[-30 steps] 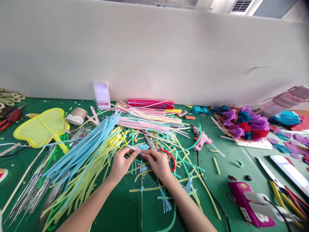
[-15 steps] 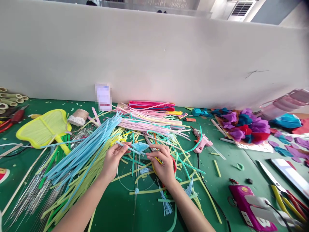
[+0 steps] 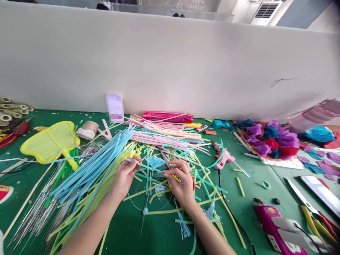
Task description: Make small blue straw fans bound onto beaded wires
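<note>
Between my two hands a short light blue pipe cleaner (image 3: 145,165) is stretched, sloping slightly down to the right. My left hand (image 3: 124,180) pinches it near its left end. The fingertips of my right hand (image 3: 182,184) close on its right end. A leaf-shaped blue piece (image 3: 154,162) sits just above the strip; whether they are joined I cannot tell. Below, a thin wire runs down to a small blue ball (image 3: 145,211), and a fine loop curves out on both sides. Scissors with red and yellow handles (image 3: 194,185) lie partly hidden behind my right hand.
Blue pipe cleaners (image 3: 98,159) and pale green ones (image 3: 92,205) lie left, pink ones (image 3: 162,136) behind. A glue gun (image 3: 224,158), its cord, a purple power strip (image 3: 271,223) and large scissors (image 3: 302,198) are right. A yellow wing-shaped piece (image 3: 50,141) lies far left.
The blue ball and its hanging wire have swung a little left. The blue strip now tilts slightly more, and my hands have barely moved.
</note>
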Action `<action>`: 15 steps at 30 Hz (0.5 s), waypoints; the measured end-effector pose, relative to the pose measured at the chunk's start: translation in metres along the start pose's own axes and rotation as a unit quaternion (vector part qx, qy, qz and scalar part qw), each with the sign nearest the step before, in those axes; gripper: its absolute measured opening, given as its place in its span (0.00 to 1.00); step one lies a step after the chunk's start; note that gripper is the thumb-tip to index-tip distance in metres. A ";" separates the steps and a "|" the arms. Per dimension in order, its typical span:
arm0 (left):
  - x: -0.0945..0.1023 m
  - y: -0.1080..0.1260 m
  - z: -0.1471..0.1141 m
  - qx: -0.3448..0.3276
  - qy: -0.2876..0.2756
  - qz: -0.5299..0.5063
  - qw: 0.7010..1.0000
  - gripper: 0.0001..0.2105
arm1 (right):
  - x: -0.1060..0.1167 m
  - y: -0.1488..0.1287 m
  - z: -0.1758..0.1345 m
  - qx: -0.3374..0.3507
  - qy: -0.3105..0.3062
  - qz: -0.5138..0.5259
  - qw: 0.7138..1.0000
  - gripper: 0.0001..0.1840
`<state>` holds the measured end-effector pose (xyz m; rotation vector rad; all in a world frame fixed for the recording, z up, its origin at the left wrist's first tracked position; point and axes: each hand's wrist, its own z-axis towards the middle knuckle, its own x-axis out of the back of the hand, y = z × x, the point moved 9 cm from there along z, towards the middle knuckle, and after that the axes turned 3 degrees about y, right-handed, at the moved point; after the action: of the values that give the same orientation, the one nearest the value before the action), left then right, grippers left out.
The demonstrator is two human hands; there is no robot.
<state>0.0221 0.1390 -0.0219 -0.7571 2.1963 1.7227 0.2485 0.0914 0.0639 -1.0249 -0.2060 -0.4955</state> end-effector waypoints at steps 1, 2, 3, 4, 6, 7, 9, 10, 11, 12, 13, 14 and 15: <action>0.000 0.000 0.000 -0.002 -0.001 -0.001 1.000 0.09 | 0.000 0.001 0.000 -0.004 0.000 0.001 1.000 0.07; -0.001 0.000 0.000 -0.004 -0.001 -0.002 1.000 0.09 | 0.000 0.003 0.000 -0.009 -0.001 0.002 1.000 0.07; -0.001 0.000 0.000 -0.004 -0.001 -0.003 1.000 0.10 | 0.000 0.004 0.000 -0.016 -0.003 0.004 1.000 0.07; -0.001 0.001 0.000 -0.001 -0.002 -0.002 1.000 0.10 | 0.000 0.006 0.000 -0.024 -0.005 0.007 1.000 0.07; -0.004 0.002 -0.001 0.015 -0.014 0.005 1.000 0.10 | -0.001 0.010 0.000 -0.040 -0.005 0.012 0.999 0.06; -0.008 0.002 -0.002 0.029 -0.030 0.008 0.999 0.10 | -0.001 0.011 0.000 -0.047 -0.005 0.015 0.999 0.06; -0.017 0.005 -0.006 0.063 -0.081 0.010 0.995 0.12 | -0.003 0.013 -0.001 -0.054 -0.010 0.025 0.998 0.06; -0.022 0.006 -0.009 0.082 -0.106 0.011 0.991 0.13 | -0.004 0.013 -0.002 -0.054 -0.016 0.032 0.998 0.06; -0.026 0.008 -0.012 0.100 -0.125 0.015 0.987 0.15 | -0.007 0.012 -0.003 -0.054 -0.026 0.038 0.997 0.06; -0.028 0.010 -0.015 0.113 -0.135 0.026 0.984 0.18 | -0.010 0.012 -0.004 -0.054 -0.037 0.043 0.997 0.06; -0.029 0.013 -0.017 0.121 -0.135 0.043 0.983 0.20 | -0.012 0.011 -0.005 -0.054 -0.048 0.046 0.996 0.06; -0.029 0.018 -0.019 0.118 -0.131 0.060 0.982 0.22 | -0.014 0.011 -0.005 -0.056 -0.056 0.048 0.996 0.06; -0.029 0.023 -0.021 0.110 -0.128 0.078 0.983 0.22 | -0.015 0.010 -0.005 -0.059 -0.063 0.050 0.995 0.06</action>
<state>0.0362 0.1300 0.0167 -0.2995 2.2628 1.5115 0.2401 0.0959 0.0474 -1.1779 -0.2388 -0.3555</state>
